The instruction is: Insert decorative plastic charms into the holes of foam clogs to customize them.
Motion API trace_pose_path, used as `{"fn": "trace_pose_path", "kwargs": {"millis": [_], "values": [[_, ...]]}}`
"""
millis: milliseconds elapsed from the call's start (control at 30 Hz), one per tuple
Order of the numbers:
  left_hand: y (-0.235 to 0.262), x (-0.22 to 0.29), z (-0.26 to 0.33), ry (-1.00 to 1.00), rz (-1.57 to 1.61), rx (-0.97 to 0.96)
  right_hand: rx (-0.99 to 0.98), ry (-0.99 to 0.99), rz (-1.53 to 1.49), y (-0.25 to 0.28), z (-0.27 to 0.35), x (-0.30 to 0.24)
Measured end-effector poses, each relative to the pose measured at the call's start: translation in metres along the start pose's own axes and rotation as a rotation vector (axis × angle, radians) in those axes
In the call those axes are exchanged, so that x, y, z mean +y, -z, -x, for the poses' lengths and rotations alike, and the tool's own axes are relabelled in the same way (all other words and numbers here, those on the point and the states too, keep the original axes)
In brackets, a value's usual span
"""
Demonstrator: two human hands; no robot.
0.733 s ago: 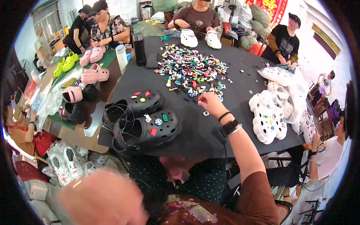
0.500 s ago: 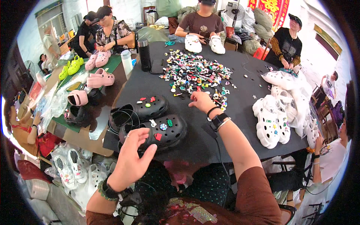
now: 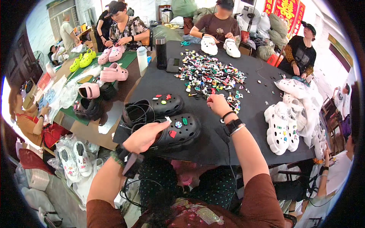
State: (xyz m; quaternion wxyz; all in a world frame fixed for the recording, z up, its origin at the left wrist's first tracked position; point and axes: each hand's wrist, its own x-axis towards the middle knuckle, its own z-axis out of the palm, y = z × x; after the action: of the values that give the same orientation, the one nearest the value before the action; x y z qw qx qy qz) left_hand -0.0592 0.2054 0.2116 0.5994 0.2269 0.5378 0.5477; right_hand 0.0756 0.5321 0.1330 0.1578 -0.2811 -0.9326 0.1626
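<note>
In front of me, a pair of black clogs lies on the dark tabletop, the near clog (image 3: 178, 138) beside the far clog (image 3: 169, 108). Both carry small colourful shoe charms; a red charm (image 3: 172, 133) and a green charm (image 3: 184, 120) sit on the near one. My left hand (image 3: 146, 136) closes over the near clog's opening, its fingertips by a white charm (image 3: 167, 119); some fingers are hidden. At the near edge of a heap of loose charms (image 3: 213, 72), my right hand (image 3: 218, 104) has its fingers curled together. What they hold, if anything, is hidden.
Charm-covered white clogs (image 3: 276, 129) and bagged white shoes (image 3: 298, 89) lie right. A black bottle (image 3: 161, 53), a phone (image 3: 173, 65) and a white bottle (image 3: 142, 60) stand or lie at back left. Pink clogs (image 3: 114, 72) are on the green mat. Several people work around.
My left hand has moved from beside the near clog onto it, its spread fingers drawing together. My right hand's fingers have curled by the heap. The whole view has shifted slightly.
</note>
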Motion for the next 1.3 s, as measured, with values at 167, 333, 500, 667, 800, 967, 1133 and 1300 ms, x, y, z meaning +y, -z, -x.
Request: {"fn": "trace_pose_path", "kwargs": {"millis": [167,333,500,667,800,967,1133,1300], "values": [[0.007,-0.002,-0.030,0.122,-0.097,-0.031,-0.039,0.116,-0.523,0.045,0.043,-0.048],[0.007,-0.011,-0.037,0.101,0.112,-0.051,-0.301,0.218,-0.705,0.064,0.089,-0.103],[0.011,-0.018,-0.042,0.064,0.081,-0.036,-0.220,0.205,-0.583,0.043,0.103,-0.119],[0.012,-0.021,-0.040,0.043,0.086,-0.063,-0.089,0.207,-0.519,0.027,0.104,-0.122],[0.012,-0.021,-0.039,0.037,0.101,-0.105,-0.074,0.185,-0.421,0.021,0.103,-0.125],[0.012,-0.022,-0.039,0.024,0.074,-0.106,-0.086,0.234,-0.288,0.019,0.096,-0.126],[0.003,-0.019,-0.031,-0.037,0.080,-0.100,-0.048,0.261,-0.192,0.023,0.096,-0.128],[0.000,-0.023,-0.026,-0.042,0.039,-0.069,-0.127,0.121,-0.203,0.031,0.090,-0.128]]}}
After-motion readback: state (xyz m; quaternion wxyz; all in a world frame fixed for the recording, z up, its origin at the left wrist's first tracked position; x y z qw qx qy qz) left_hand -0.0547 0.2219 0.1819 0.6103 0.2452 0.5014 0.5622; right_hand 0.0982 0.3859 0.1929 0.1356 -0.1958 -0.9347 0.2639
